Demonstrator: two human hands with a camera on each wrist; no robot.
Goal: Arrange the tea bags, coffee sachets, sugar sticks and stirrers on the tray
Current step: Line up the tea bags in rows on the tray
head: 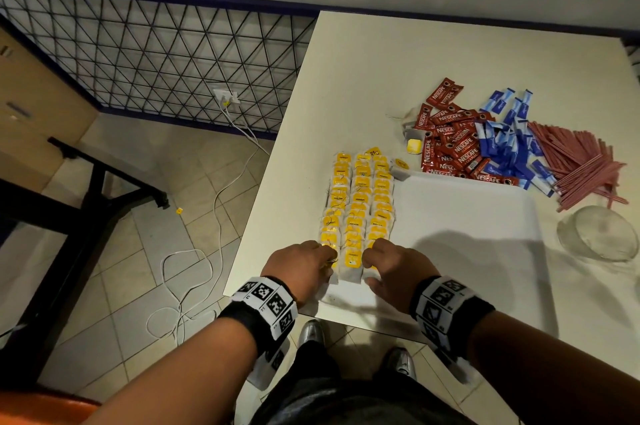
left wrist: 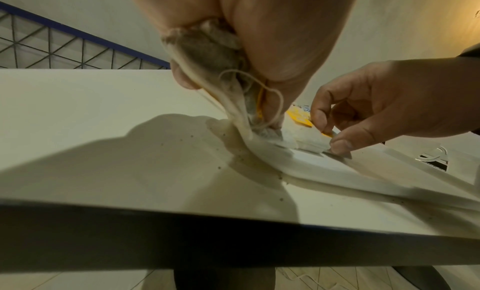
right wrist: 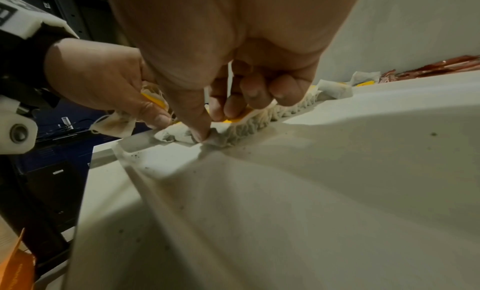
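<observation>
Tea bags (head: 358,203) laid in three rows along the tray's (head: 485,217) left side.
Spare tea bags are clutched in the left hand (head: 304,269); the nearest bag is pinched by the right hand (head: 394,269), fingers curled narrow.

Both forearms bare; each wrist wears a black band (head: 453,312) wrapped with white blocks printed with black square fiducial markers (head: 266,300). White plastic camera housing (right wrist: 15,128) with round lens hangs under left wrist, at 9 o'clock in right-wrist view. Dark trousers (head: 346,393), shiny silver shoes (head: 310,333) at 6 o'clock.
</observation>
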